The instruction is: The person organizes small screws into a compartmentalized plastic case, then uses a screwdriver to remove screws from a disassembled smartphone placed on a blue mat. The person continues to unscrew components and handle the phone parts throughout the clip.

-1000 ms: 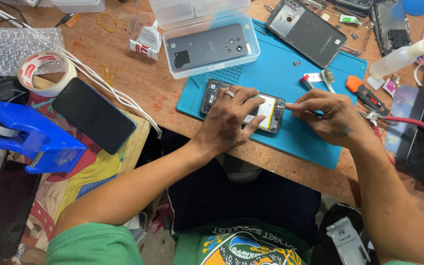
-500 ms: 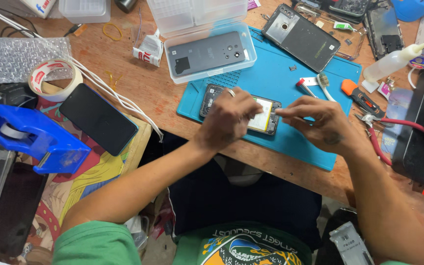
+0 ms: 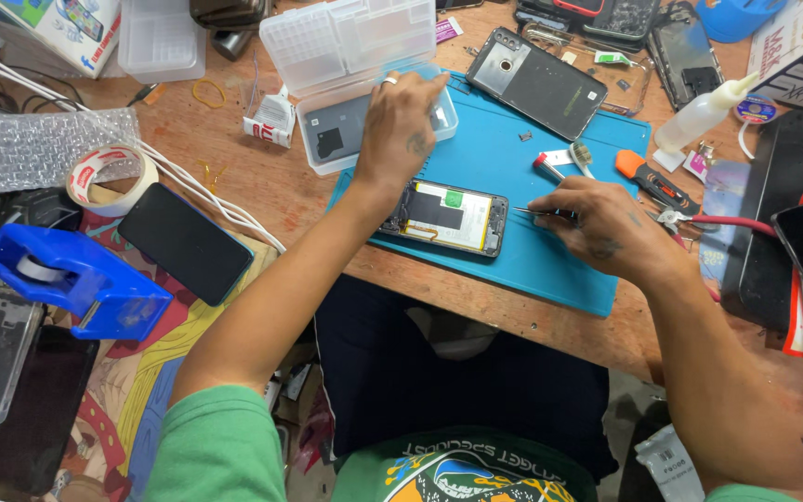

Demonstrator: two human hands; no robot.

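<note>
An opened phone [image 3: 445,217] with its battery and circuit boards showing lies on a blue work mat [image 3: 522,158]. My right hand [image 3: 597,228] rests on the mat just right of it, pinching thin metal tweezers [image 3: 524,212] whose tip points at the phone's right end. My left hand [image 3: 400,125] reaches away from the phone over the open clear plastic box [image 3: 355,70], fingers down at the grey phone back cover [image 3: 341,130] lying inside. Whether it grips anything there is hidden.
A second dark back cover [image 3: 539,82] lies at the mat's far side, with a small brush [image 3: 580,156], an orange-handled knife [image 3: 652,181] and a squeeze bottle [image 3: 704,112]. On the left are a black phone [image 3: 185,242], a tape roll [image 3: 109,177], a blue tape dispenser [image 3: 76,279] and bubble wrap [image 3: 34,149].
My left hand has lifted off the opened phone and moved up to the clear box. The right hand has drawn back slightly to the right, still holding the tweezers.
</note>
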